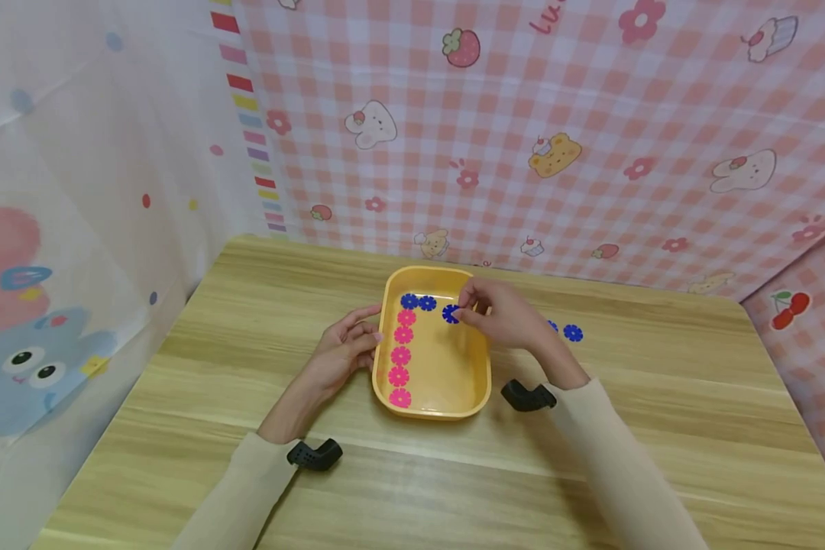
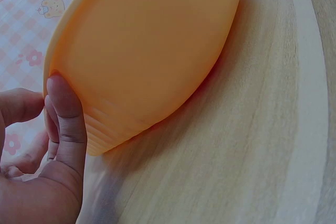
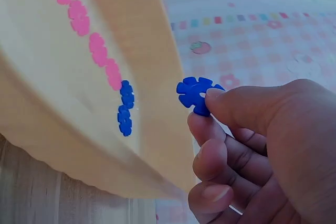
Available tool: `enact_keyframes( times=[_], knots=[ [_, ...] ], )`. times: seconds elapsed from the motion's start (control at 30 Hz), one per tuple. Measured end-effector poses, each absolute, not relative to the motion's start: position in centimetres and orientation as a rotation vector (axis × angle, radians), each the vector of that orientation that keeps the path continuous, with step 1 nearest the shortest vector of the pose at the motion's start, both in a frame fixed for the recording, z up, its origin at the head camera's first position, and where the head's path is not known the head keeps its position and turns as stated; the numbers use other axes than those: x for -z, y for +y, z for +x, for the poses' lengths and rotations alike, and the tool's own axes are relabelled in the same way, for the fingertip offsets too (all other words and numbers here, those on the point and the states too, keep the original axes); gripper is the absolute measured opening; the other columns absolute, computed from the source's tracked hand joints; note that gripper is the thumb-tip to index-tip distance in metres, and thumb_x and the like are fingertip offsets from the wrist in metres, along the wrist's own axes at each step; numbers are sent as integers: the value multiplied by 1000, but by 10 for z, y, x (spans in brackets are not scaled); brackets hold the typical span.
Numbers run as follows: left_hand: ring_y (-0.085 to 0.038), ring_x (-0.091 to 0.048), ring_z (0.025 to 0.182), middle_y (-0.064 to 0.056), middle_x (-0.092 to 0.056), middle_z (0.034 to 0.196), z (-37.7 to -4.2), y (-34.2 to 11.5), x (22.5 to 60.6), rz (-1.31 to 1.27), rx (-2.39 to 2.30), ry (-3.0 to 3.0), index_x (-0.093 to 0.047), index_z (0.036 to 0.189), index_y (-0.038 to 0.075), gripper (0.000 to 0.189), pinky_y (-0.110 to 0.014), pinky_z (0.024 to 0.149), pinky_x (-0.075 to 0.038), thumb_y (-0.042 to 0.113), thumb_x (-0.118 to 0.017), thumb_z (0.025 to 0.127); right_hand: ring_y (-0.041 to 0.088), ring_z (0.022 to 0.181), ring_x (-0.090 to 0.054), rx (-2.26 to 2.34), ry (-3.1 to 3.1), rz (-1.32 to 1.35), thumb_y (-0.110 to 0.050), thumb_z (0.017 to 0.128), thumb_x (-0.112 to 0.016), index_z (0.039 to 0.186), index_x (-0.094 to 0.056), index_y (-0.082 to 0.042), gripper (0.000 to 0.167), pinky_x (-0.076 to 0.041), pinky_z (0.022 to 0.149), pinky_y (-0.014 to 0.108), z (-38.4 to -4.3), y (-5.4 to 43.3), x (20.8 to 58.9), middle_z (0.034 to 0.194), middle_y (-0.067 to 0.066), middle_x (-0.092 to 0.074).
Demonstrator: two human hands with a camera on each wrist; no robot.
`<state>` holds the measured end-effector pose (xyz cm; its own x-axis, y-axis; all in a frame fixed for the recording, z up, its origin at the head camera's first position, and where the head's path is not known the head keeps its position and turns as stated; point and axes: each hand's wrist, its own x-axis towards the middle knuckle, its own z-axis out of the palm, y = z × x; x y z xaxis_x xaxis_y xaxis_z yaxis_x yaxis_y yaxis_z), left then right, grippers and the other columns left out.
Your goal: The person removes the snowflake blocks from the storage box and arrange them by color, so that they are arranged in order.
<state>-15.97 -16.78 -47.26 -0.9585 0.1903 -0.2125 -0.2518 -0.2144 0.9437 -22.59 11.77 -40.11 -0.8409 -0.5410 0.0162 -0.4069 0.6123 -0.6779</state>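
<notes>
A yellow tray [image 1: 431, 415] sits on the wooden table. My left hand [image 1: 344, 347] grips its left side at the rim; in the left wrist view the thumb [image 2: 65, 95] lies against the wall. My right hand [image 1: 498, 309] pinches a blue snowflake disc [image 3: 197, 94] between thumb and fingers, above the far part of the tray. Inside, several pink snowflake discs [image 1: 401, 355] form a column along the left wall. Two blue snowflake discs [image 1: 427, 303] lie side by side at that column's far end.
To the right of the tray, a blue snowflake disc [image 1: 574, 333] lies on the table [image 1: 660, 382], with another partly hidden behind my right wrist. A pink checked cloth [image 1: 495, 99] hangs behind the table, and a white printed cloth [image 1: 110, 153] hangs at the left.
</notes>
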Motion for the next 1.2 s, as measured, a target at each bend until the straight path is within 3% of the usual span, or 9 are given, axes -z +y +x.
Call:
enact_keyframes(
  times=[0.37,0.63,0.87,1.1,1.2],
  knots=[
    [-11,-62,75,-4,-60,105,-159,-167,472,-69,-2255,1750,-44,153,10,56,-22,63,-56,3,-61,100,21,79,-58,1277,2597,-573,-24,98,-70,103,-63,-8,18,-46,64,23,-217,147,408,89,7,-61],
    [-11,-62,75,-4,-59,106,-159,-168,473,-72,-2254,1747,-45,153,10,56,-22,63,-56,4,-61,99,32,89,-65,1374,2590,-448,-24,99,-69,106,-61,-5,21,-53,70,25,-215,168,411,95,12,-64],
    [-12,-63,76,-4,-59,107,-159,-168,473,-68,-2253,1744,-44,153,10,56,-22,63,-56,4,-61,100,21,77,-62,1422,2610,-378,-28,101,-67,107,-60,-5,25,-54,66,27,-219,194,415,97,8,-68],
    [-12,-64,76,-4,-59,106,-159,-168,473,-66,-2264,1730,-44,154,10,56,-23,63,-57,3,-61,100,23,78,-63,1391,2667,-269,-36,101,-64,111,-59,-6,32,-55,64,30,-217,220,421,103,15,-68],
    [-12,-64,76,-4,-59,106,-159,-168,473,-69,-2265,1727,-44,154,10,56,-23,63,-57,3,-61,100,20,74,-61,1421,2669,-241,-35,102,-64,113,-58,-5,32,-53,61,30,-217,231,423,98,11,-67]
  ],
)
